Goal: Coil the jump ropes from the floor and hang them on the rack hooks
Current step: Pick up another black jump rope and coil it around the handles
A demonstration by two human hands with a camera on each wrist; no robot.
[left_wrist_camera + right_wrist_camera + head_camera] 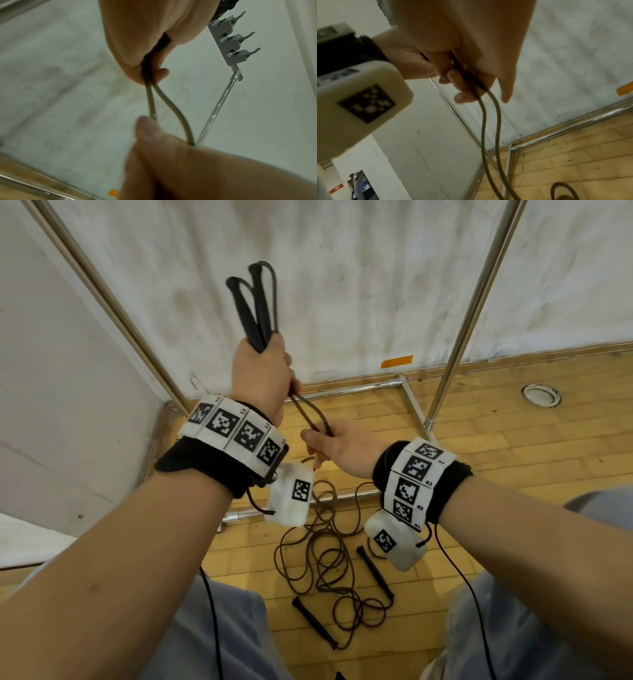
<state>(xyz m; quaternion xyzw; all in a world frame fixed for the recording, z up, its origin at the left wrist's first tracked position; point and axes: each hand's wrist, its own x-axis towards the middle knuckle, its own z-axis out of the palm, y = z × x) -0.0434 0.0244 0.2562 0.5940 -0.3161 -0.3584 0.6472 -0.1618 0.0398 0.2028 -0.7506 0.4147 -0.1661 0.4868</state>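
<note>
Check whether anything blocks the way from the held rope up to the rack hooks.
Nothing visible does. The left hand grips the rope's handles; in the left wrist view the hooks stand free against bare wall, apart from the hand.

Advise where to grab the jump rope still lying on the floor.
Take a black handle, probably from above, fingers across its length: it is rigid, lies flat on the wood floor and sticks out clear of the tangled cord. The second handle lies likewise. Grabbing the loops would likely tighten the tangle.
</note>
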